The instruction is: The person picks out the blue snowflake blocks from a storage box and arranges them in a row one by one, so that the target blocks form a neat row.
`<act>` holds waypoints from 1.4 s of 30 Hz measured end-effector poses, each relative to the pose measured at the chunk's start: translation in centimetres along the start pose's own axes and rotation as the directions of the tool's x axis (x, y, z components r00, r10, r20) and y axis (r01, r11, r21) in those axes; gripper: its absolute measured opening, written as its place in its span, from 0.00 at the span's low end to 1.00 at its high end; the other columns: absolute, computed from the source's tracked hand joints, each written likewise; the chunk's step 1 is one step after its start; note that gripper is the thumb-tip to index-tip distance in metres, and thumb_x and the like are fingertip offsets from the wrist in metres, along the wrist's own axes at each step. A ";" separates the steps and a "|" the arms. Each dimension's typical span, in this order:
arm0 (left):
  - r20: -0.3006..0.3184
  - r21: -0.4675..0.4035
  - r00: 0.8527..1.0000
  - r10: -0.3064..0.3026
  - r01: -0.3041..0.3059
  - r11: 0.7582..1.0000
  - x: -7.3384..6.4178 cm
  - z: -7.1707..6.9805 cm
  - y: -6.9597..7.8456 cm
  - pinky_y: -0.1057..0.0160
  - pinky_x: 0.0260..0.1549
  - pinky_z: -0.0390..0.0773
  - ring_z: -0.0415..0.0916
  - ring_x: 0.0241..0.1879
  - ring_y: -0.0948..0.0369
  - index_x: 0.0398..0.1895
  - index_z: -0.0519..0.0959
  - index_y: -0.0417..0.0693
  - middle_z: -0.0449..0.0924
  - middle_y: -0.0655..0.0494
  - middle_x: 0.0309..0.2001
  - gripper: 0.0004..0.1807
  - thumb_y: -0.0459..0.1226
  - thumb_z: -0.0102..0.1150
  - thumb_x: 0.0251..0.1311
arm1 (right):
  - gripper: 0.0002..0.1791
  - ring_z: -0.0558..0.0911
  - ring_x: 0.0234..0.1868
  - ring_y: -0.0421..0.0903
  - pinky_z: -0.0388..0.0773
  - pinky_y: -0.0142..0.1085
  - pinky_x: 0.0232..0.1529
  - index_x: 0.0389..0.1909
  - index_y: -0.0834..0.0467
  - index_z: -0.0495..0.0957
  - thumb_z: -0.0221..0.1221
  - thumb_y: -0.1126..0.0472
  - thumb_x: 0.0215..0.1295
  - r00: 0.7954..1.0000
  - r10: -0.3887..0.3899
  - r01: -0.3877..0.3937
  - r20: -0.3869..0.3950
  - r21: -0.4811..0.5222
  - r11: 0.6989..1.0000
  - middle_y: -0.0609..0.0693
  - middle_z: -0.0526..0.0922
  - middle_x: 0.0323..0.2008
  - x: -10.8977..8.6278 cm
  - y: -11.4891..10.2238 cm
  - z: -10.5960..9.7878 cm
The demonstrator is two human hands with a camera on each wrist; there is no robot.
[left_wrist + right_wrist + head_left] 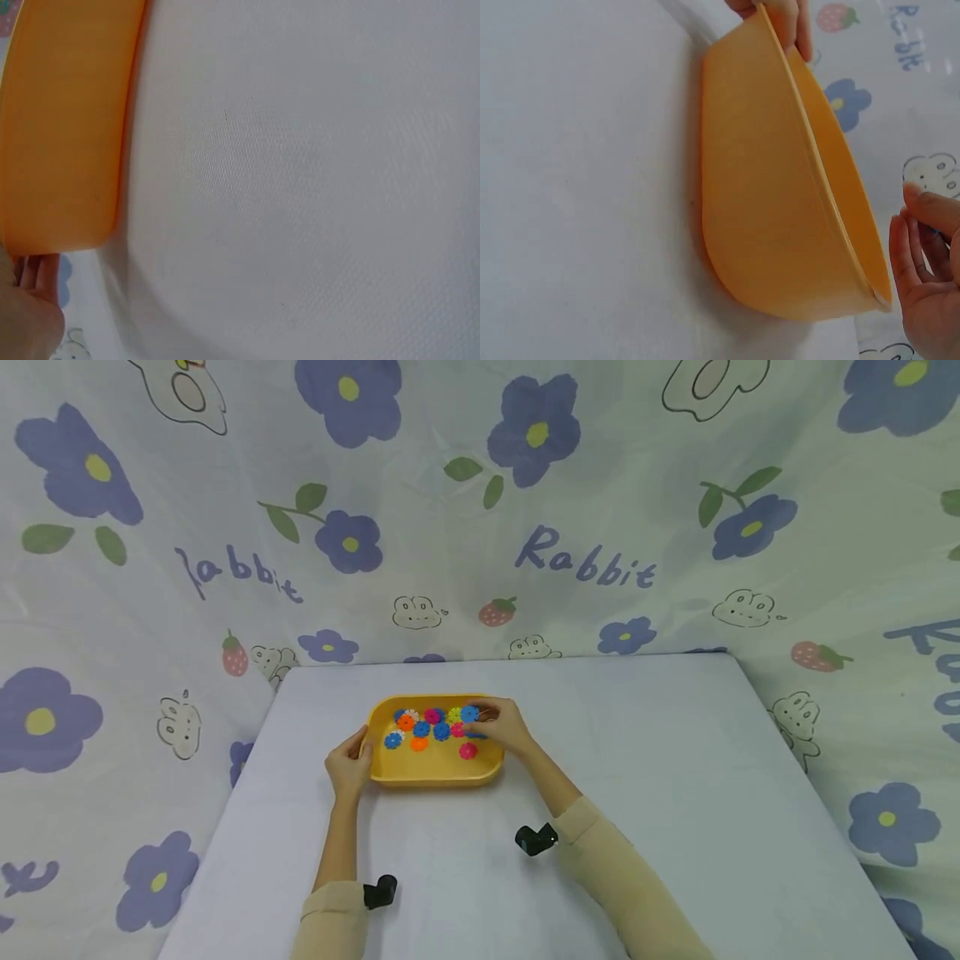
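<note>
A yellow plastic basket (435, 768) with a rounded rim holds several small flower-shaped plastic discs (442, 732) in blue, pink, orange, yellow and white. My left hand (350, 767) grips the basket's left end; its fingers also show at the far end in the right wrist view. Over the right end is my right hand (504, 727), with a blue disc (469, 714) pinched between thumb and fingertips in the head view. The right wrist view has this hand (934, 277) just above the rim, thumb close to the fingers, the disc itself hardly visible there.
The basket stands on a white-covered table (645, 760), toward its back edge. Behind and at the sides hangs a cloth (450, 527) printed with flowers, rabbits and strawberries. A small black wrist camera (536, 840) sits by the right sleeve, another (381, 892) by the left.
</note>
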State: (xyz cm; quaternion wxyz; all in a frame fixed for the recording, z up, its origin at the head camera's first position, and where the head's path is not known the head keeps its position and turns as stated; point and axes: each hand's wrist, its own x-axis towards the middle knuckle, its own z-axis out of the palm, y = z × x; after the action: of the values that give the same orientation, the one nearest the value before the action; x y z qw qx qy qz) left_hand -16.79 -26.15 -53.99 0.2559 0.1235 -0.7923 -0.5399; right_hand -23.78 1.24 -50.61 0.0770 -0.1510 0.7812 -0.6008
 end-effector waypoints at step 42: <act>-0.002 -0.003 0.999 -0.041 0.041 0.999 0.0 0.1 -0.1 0.85 0.36 0.72 0.76 0.49 0.44 0.48 0.78 0.29 0.78 0.34 0.47 0.16 0.22 0.56 0.54 | 0.22 0.70 0.44 0.52 0.66 0.48 0.48 0.42 0.62 0.83 0.71 0.54 0.48 0.989 -0.104 0.048 -0.103 -0.444 0.895 0.56 0.79 0.40 -7.6 8.7 -3.8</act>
State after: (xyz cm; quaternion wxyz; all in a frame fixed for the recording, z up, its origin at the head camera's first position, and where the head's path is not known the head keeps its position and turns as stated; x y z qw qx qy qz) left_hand -16.84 -26.15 -54.12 0.2456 0.1397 -0.7887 -0.5460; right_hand -18.97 9.26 -58.41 -0.0314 -0.1574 0.8935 -0.4194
